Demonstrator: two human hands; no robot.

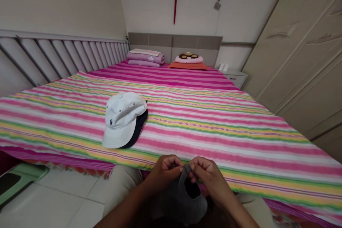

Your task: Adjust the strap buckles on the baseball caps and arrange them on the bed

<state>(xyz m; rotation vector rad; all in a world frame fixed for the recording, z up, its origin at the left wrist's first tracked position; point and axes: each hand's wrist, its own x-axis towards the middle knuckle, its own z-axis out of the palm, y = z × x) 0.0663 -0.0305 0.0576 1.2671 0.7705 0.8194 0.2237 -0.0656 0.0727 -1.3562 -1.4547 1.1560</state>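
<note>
Between my knees, close to the bed's near edge, is a dark grey cap [184,199] with the opening at its back facing up. My left hand [169,171] pinches one side of the cap's back strap. On the other side of that strap, the fingertips of my right hand [205,172] are closed, a short way from the left ones. A white cap [123,114] with a small dark emblem lies on the bed to the left. Partly hidden beneath it is a dark navy cap [141,128].
A striped sheet [213,128] covers the bed. Folded purple bedding [145,58] and a pink pillow [189,58] sit by the headboard [187,42]. White railings [80,55] run along the left. A green stool [25,181] stands on the floor, lower left.
</note>
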